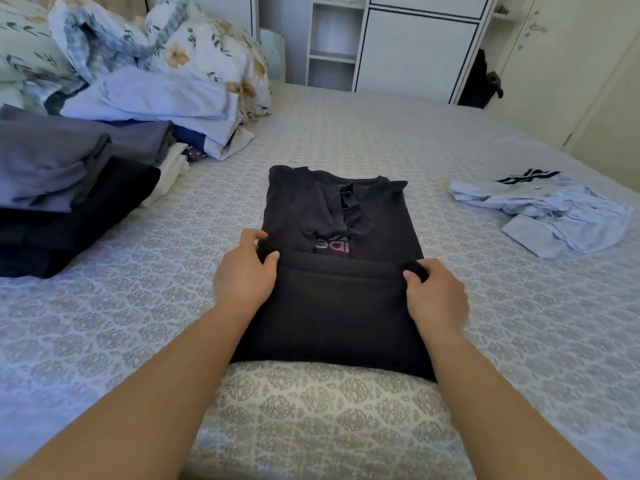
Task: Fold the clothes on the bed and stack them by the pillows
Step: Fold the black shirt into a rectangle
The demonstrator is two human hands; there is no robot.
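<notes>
Beside the matt black cloth shirt (337, 216), the bedspread (346, 133) looks woven and textured, the wardrobe (415, 50) beyond smooth.

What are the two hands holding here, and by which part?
Both hold the black T-shirt by its bottom hem, folded up over the shirt. The left hand pinches the hem's left corner, and the right hand pinches the right corner.

left hand (244, 273): fingers curled, pinching | right hand (437, 292): same | forearms outstretched
</notes>
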